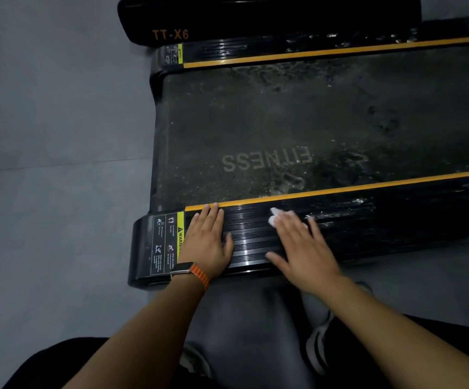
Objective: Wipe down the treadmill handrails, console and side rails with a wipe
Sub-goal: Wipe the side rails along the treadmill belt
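**A:** Which step is in hand here?

**B:** The side rails, I judge. The right hand [303, 248] lies flat with straight, spread fingers and presses the white wipe [277, 216] onto the near side rail [368, 220]. Only the far-left edge of the wipe shows beyond the fingertips.

**A:** And the other hand?

**B:** The left hand [208, 242] is also flat and open, and it holds nothing. It rests on the same rail, left of the wipe, just beside the warning label [168, 237]. I think it only supports the body.

**A:** How much is done?

**B:** Wet streaks shine on this rail to the right of the wipe, and also on the far side rail [312, 46]. So both may be partly wiped. The handrails and console are not in view, so I cannot tell.

**A:** What does the next move need?

**B:** Probably to slide the wipe left along the grooves with even pressure. The left hand must give way first. The belt [284, 122] looks dusty, so the wipe should keep off it.
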Motion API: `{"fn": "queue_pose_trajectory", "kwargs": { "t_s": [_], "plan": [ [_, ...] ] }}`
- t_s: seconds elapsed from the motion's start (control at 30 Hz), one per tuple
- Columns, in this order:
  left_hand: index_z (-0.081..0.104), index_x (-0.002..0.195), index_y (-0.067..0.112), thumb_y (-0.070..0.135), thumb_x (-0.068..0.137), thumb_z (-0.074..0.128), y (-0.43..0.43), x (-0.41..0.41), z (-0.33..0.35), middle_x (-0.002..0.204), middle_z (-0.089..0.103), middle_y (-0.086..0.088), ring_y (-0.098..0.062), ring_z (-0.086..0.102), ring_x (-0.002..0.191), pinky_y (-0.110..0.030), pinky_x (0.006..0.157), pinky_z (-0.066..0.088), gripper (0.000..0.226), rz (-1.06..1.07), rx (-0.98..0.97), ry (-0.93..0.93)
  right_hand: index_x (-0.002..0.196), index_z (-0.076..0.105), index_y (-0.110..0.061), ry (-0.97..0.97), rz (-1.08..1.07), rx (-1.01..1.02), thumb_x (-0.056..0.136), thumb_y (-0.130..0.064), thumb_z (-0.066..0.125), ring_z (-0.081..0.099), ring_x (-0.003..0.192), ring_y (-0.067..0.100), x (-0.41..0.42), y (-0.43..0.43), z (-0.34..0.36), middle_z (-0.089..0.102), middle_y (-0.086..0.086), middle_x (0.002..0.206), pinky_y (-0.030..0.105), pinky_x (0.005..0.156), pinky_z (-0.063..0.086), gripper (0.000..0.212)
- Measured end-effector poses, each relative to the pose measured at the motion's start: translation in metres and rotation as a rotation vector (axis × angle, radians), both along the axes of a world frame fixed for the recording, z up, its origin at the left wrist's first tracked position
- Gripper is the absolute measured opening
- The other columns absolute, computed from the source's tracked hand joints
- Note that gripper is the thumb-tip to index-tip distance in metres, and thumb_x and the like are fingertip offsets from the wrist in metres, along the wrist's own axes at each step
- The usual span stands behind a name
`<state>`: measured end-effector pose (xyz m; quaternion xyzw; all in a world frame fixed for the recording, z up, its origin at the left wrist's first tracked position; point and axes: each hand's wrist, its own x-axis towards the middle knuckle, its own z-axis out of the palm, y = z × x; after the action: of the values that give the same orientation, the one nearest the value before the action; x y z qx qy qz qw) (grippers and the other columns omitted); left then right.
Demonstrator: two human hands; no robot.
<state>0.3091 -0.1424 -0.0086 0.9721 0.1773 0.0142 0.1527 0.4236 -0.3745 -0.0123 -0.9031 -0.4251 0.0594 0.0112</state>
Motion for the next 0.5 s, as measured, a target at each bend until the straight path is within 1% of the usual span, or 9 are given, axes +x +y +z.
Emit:
{"fn": "queue_pose_trajectory", "kwargs": {
  "t_s": [0.07,0.13,0.2,0.27,0.33,0.4,0.5],
  "plan": [
    [0.033,0.159,0.008,0.050,0.099,0.022,0.000,0.000,-0.001,0.168,0.024,-0.010,-0.023,0.013,0.158,-0.036,0.128,0.005,0.074,0.001,-0.004,-0.001,0.166,0.013,-0.019,-0.007,-0.072,-0.010,0.100,-0.076,0.000,0.002,0.162,0.019,0.011,-0.015,0.001,0.006,-0.001,0.175,0.055,0.129,0.010,0.088],
    [0.032,0.159,0.008,0.052,0.097,0.019,0.000,0.001,-0.002,0.169,0.023,-0.010,-0.023,0.012,0.158,-0.037,0.128,0.004,0.077,-0.002,-0.006,-0.003,0.167,0.011,-0.016,0.024,-0.131,-0.020,0.097,-0.078,-0.004,-0.004,0.162,0.021,0.008,-0.011,0.001,0.002,0.001,0.175,0.053,0.130,0.006,0.094],
    [0.032,0.159,0.008,0.052,0.098,0.019,0.000,0.001,-0.003,0.169,0.023,-0.010,-0.023,0.013,0.158,-0.036,0.128,0.004,0.076,-0.003,0.002,-0.003,0.167,0.004,-0.013,0.066,-0.127,-0.018,0.095,-0.080,-0.004,-0.012,0.161,0.023,-0.004,0.007,0.001,-0.006,0.003,0.175,0.052,0.130,0.000,0.099],
    [0.032,0.159,0.008,0.051,0.098,0.021,0.000,0.000,-0.001,0.168,0.024,-0.010,-0.023,0.013,0.158,-0.036,0.128,0.003,0.075,0.000,0.006,-0.008,0.166,-0.002,-0.014,0.079,-0.060,-0.016,0.094,-0.081,-0.004,-0.016,0.160,0.021,-0.009,0.020,0.001,-0.013,0.000,0.173,0.052,0.130,-0.003,0.098],
    [0.031,0.160,0.009,0.051,0.099,0.020,0.000,0.000,0.000,0.169,0.023,-0.010,-0.023,0.012,0.158,-0.035,0.128,0.002,0.075,0.000,-0.001,-0.006,0.167,0.002,-0.017,0.068,-0.004,-0.014,0.094,-0.080,-0.006,-0.010,0.161,0.019,0.001,0.018,0.004,-0.013,-0.004,0.172,0.054,0.130,-0.001,0.097],
    [0.029,0.160,0.010,0.051,0.100,0.021,0.000,0.000,0.001,0.170,0.020,-0.009,-0.022,0.010,0.158,-0.034,0.127,0.000,0.074,-0.003,-0.009,0.000,0.167,0.007,-0.021,0.055,-0.046,0.007,0.094,-0.080,-0.006,-0.005,0.162,0.019,0.015,0.005,0.005,-0.009,-0.006,0.174,0.056,0.129,0.004,0.096],
    [0.027,0.161,0.010,0.049,0.101,0.024,-0.001,0.000,0.001,0.170,0.018,-0.008,-0.021,0.008,0.158,-0.033,0.126,-0.003,0.072,0.001,-0.010,0.000,0.167,0.005,-0.017,0.076,-0.159,-0.019,0.092,-0.082,-0.008,-0.010,0.161,0.020,0.022,0.004,0.005,-0.011,-0.004,0.175,0.053,0.130,-0.001,0.101]
  ]
}}
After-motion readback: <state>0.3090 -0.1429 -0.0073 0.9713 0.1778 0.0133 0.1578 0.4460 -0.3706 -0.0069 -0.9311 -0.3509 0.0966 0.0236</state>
